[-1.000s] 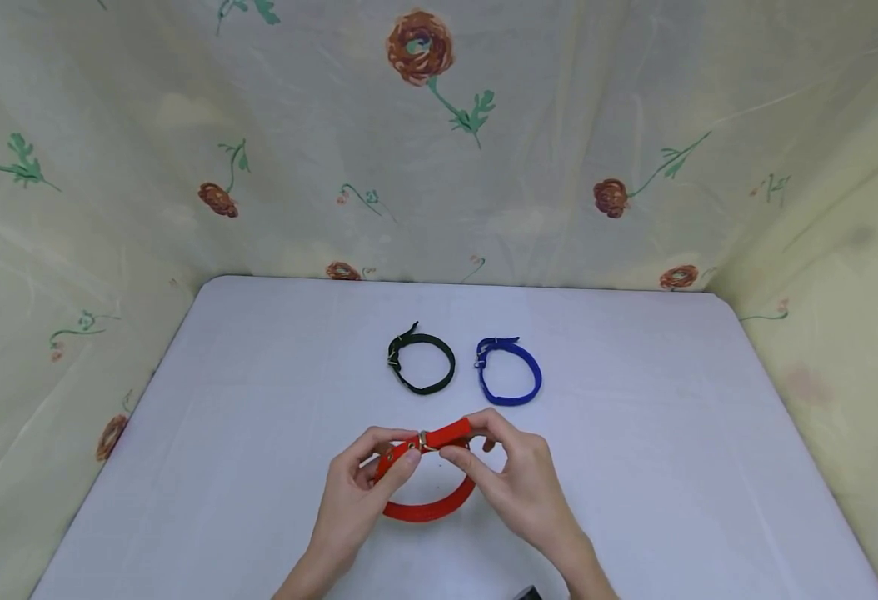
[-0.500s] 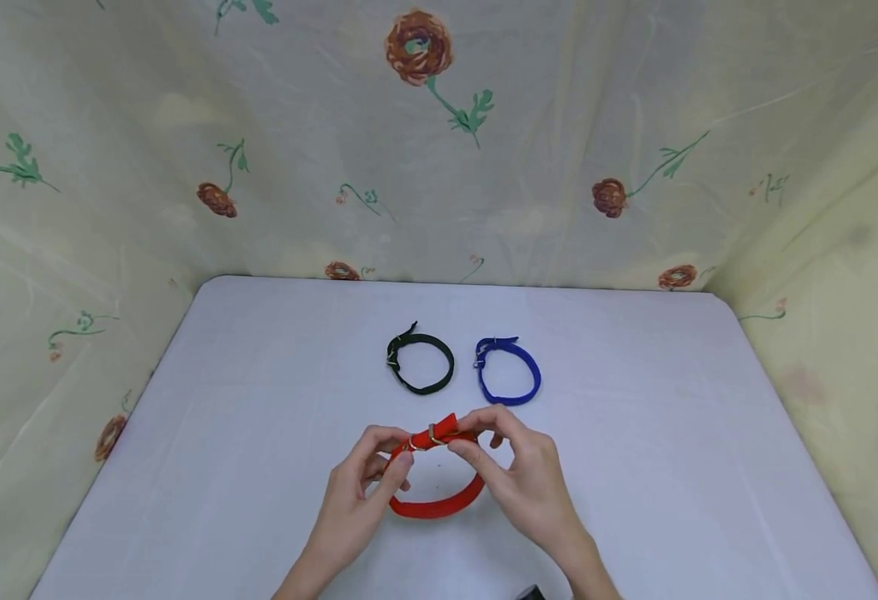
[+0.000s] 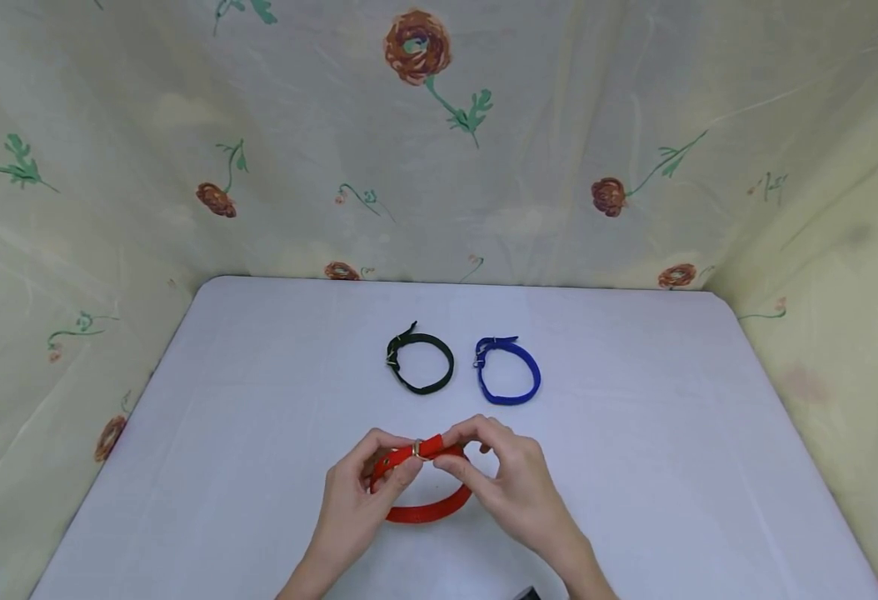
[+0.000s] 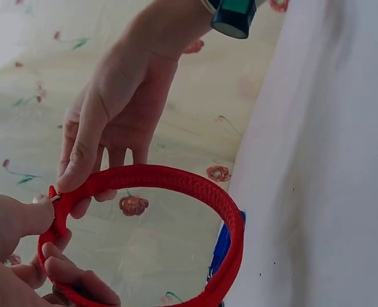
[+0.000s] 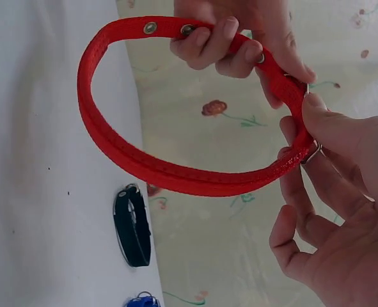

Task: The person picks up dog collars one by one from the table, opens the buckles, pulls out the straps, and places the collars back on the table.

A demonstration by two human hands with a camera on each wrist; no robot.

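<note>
Both hands hold a red collar (image 3: 427, 512) looped into a ring above the table. My left hand (image 3: 356, 492) pinches the strap beside the metal buckle (image 3: 416, 448), thumb in front and fingers behind. On the other side of the buckle my right hand (image 3: 510, 479) pinches the strap near its free end. Metal eyelets (image 5: 150, 28) show along the band in the right wrist view, and a metal ring (image 5: 312, 152) hangs by the right fingers. Part of the loop is hidden behind the left fingers.
Beyond the hands, a dark green collar (image 3: 450, 367) and a blue collar (image 3: 536, 375) lie buckled on the white table (image 3: 259, 375). A flowered curtain (image 3: 529, 150) surrounds the table's back and sides. A small dark object (image 3: 527, 594) shows at the bottom edge by the right wrist.
The buckle shifted right, then back left beside the left thumb. The right hand moved slightly left with the strap end, and the red loop moved a little left and down.
</note>
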